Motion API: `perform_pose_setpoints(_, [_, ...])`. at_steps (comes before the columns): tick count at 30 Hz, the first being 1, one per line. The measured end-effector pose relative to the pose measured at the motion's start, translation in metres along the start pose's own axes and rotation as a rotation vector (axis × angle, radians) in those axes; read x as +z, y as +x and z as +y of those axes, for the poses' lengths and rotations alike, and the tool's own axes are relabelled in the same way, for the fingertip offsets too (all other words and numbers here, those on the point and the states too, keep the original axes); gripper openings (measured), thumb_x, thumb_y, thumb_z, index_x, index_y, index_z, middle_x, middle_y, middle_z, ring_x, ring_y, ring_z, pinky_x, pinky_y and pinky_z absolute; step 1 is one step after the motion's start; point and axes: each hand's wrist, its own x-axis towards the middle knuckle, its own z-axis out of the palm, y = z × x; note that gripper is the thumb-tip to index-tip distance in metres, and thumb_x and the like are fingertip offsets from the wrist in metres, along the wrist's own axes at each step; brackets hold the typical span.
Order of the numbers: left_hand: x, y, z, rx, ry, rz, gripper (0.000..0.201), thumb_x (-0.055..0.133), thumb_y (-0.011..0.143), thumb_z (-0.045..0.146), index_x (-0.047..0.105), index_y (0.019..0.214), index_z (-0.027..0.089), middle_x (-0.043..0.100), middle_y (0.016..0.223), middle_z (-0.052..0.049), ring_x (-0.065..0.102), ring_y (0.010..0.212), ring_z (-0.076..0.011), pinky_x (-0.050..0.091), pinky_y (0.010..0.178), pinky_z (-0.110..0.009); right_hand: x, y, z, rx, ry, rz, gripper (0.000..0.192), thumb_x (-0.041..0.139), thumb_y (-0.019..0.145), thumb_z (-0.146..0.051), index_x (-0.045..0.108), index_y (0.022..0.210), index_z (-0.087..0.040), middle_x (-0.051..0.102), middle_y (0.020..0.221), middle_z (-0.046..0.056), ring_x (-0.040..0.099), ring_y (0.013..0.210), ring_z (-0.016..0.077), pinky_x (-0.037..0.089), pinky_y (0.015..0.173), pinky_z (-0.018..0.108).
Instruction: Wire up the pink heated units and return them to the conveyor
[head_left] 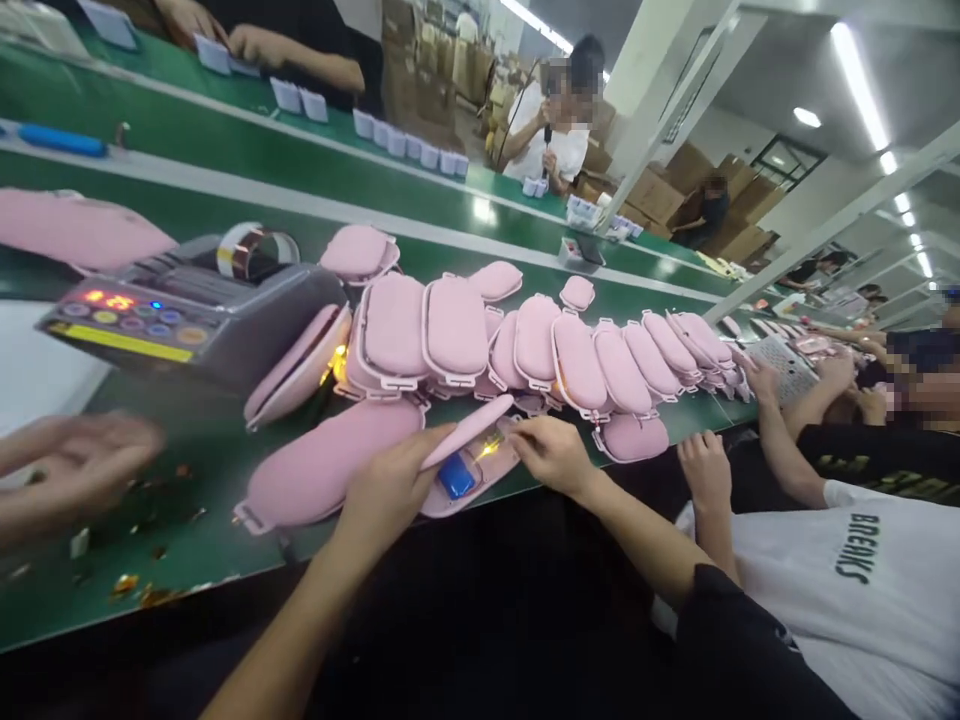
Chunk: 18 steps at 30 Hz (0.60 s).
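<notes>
My left hand (pixel 394 485) grips a pink oval shell (pixel 469 430) that is partly opened, its upper half tilted up. Inside the lower half lie a blue block (pixel 456 477), which looks like a battery, and a shiny amber patch (pixel 489 447). At the shell's right end is my right hand (pixel 555 455), its fingers pinched together; what they hold, if anything, is hidden. A larger closed pink shell (pixel 330 465) rests on the green bench just left of my left hand.
A grey tape dispenser (pixel 195 310) with a lit display stands at left. Several pink shells (pixel 570 360) line the green bench (pixel 247 180). Another person's blurred hand (pixel 82 460) reaches in at left, above amber scraps (pixel 142 592). A person in a white shirt (pixel 847 560) sits close at right.
</notes>
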Motion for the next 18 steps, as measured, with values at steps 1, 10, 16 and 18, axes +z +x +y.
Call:
perform_pose_setpoints(1, [0.000, 0.000, 0.000, -0.012, 0.003, -0.002, 0.044, 0.045, 0.101, 0.035, 0.074, 0.133, 0.029, 0.077, 0.130, -0.003, 0.077, 0.112, -0.0248, 0.063, 0.094, -0.031, 0.000, 0.002, -0.002, 0.046, 0.018, -0.015, 0.033, 0.055, 0.108, -0.036, 0.080, 0.099, -0.016, 0.082, 0.085, 0.008, 0.073, 0.074, 0.0171, 0.056, 0.075, 0.029])
perform_pose_setpoints(10, [-0.005, 0.001, 0.009, -0.006, 0.018, 0.018, 0.041, 0.045, 0.106, 0.039, 0.075, 0.131, 0.027, 0.077, 0.129, -0.005, 0.077, 0.111, -0.0255, 0.062, 0.093, -0.032, 0.015, 0.035, -0.028, 0.684, 0.940, -0.389, 0.041, 0.084, 0.086, -0.054, 0.080, 0.096, -0.014, 0.074, 0.070, 0.000, 0.069, 0.058, 0.0126, 0.054, 0.057, 0.022])
perform_pose_setpoints(16, [-0.005, 0.000, 0.008, 0.019, 0.024, 0.033, 0.040, 0.046, 0.106, 0.039, 0.074, 0.131, 0.026, 0.078, 0.128, -0.004, 0.077, 0.110, -0.0258, 0.061, 0.092, -0.032, 0.017, 0.036, -0.027, 0.729, 1.122, -0.394, 0.052, 0.096, 0.067, -0.057, 0.076, 0.084, -0.012, 0.073, 0.065, 0.000, 0.068, 0.055, 0.0109, 0.055, 0.051, 0.019])
perform_pose_setpoints(18, [-0.006, 0.000, 0.008, 0.048, 0.049, 0.041, 0.039, 0.045, 0.105, 0.036, 0.074, 0.131, 0.027, 0.078, 0.127, -0.003, 0.078, 0.109, -0.0255, 0.061, 0.090, -0.031, 0.018, 0.036, -0.029, 0.753, 1.116, -0.379, 0.049, 0.095, 0.069, -0.055, 0.077, 0.085, -0.013, 0.073, 0.065, -0.001, 0.069, 0.055, 0.0107, 0.056, 0.052, 0.019])
